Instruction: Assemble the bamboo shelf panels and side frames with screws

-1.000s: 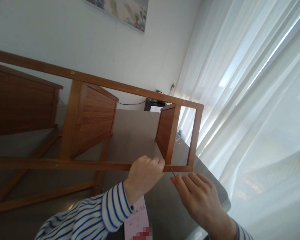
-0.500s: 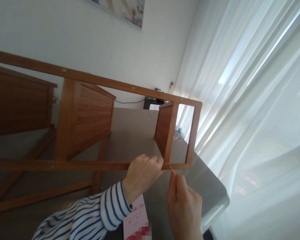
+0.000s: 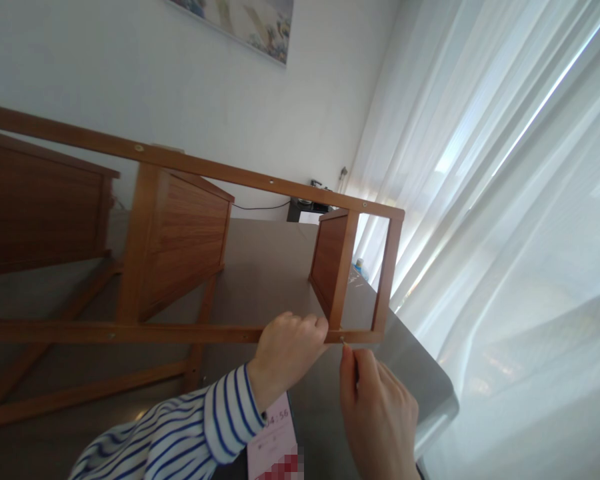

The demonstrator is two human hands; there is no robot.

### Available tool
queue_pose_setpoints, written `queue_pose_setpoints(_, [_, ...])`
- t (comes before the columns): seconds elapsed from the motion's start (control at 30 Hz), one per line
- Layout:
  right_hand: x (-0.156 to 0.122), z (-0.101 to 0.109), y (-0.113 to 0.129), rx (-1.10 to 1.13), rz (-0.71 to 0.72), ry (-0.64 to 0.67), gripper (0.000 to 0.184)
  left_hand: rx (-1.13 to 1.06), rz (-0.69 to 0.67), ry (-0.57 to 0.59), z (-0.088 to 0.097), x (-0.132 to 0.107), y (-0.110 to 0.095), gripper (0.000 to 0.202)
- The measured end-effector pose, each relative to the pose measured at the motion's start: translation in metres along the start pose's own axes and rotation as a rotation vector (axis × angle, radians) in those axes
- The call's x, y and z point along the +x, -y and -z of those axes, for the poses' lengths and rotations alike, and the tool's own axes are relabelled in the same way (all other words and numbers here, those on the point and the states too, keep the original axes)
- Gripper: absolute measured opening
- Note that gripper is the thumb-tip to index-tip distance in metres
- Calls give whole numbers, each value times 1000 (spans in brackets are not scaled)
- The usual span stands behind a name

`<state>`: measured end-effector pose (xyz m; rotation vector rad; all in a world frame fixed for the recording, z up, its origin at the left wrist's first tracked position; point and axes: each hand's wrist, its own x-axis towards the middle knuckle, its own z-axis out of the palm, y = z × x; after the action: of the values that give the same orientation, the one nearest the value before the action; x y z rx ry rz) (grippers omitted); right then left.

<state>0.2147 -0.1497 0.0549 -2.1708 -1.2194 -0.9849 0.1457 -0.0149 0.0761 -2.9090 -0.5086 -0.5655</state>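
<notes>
A brown wooden shelf frame [image 3: 180, 233] lies on its side on a grey table [image 3: 275, 267]. My left hand [image 3: 287, 350], in a blue-and-white striped sleeve, is closed round the frame's lower rail [image 3: 130, 330] near its right end. My right hand [image 3: 380, 413] pinches a thin metal tool [image 3: 344, 344] whose tip meets a screw hole on that rail, just right of my left hand.
White sheer curtains [image 3: 505, 233] hang along the right. The table's rounded corner [image 3: 445, 400] sits below my right hand. A pink card [image 3: 275, 440] lies under my left wrist. A picture [image 3: 240, 23] hangs on the white wall; small dark items [image 3: 307, 203] sit at the table's far end.
My right hand turned from fingers spread flat to a pinch on the thin tool and brought its tip up to the rail. My left hand kept its grip on the rail.
</notes>
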Motion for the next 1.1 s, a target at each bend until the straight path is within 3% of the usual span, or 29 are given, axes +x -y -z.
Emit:
queue_pose_setpoints(0.17, [3, 2, -5, 41, 130, -31, 20, 1, 0, -15, -2, -1, 0, 22])
queue_pose_setpoints(0.33, [4, 3, -10, 257, 224, 71, 20, -4, 3, 0, 0, 0, 0, 20])
queue_pose_setpoints(0.77, [5, 19, -34, 742, 98, 432, 33, 7, 1, 6, 0, 0, 0, 19])
queue_pose_setpoints(0.93, [15, 19, -44, 837, 0, 588, 29, -3, -7, -9, 2, -1, 0, 21])
queue_pose_setpoints(1.1, [25, 16, -50, 826, -64, 618, 19, -11, -12, -6, 3, -1, 0, 18])
